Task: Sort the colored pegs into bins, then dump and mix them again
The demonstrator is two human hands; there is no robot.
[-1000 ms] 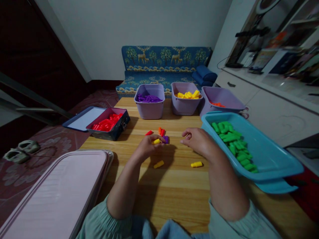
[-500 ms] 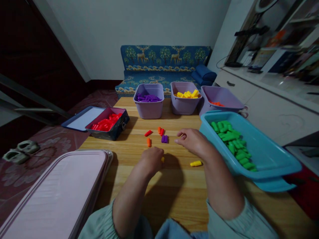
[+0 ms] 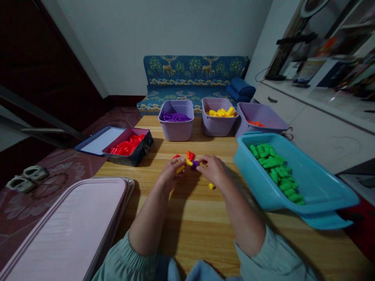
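Note:
My left hand [image 3: 171, 171] is closed on a yellow piece [image 3: 180, 169] above the wooden table [image 3: 205, 226]. Just right of it, my right hand [image 3: 211, 168] pinches a purple piece [image 3: 195, 164] between its fingertips. Another yellow piece [image 3: 189, 162] shows between the two hands, close to the purple one; whether they touch is unclear. Behind the hands lie an orange piece [image 3: 188, 153] and a red piece [image 3: 191, 157], with a second red piece [image 3: 176, 156] partly hidden by my left hand. One more yellow piece [image 3: 211, 186] lies under my right wrist, partly covered.
Purple pieces fill a lilac bin [image 3: 177, 132] at the back, beside a bin of yellow pieces [image 3: 216, 130] and one with orange pieces [image 3: 260, 111]. A blue tub [image 3: 254, 183] of green pieces stands right. Left are a tin [image 3: 125, 159] of red pieces and a pink lid [image 3: 79, 218].
My left hand has risen from the table and moved forward and left, with a yellow piece in its fingers. My right hand has moved slightly left and closed on a purple piece.

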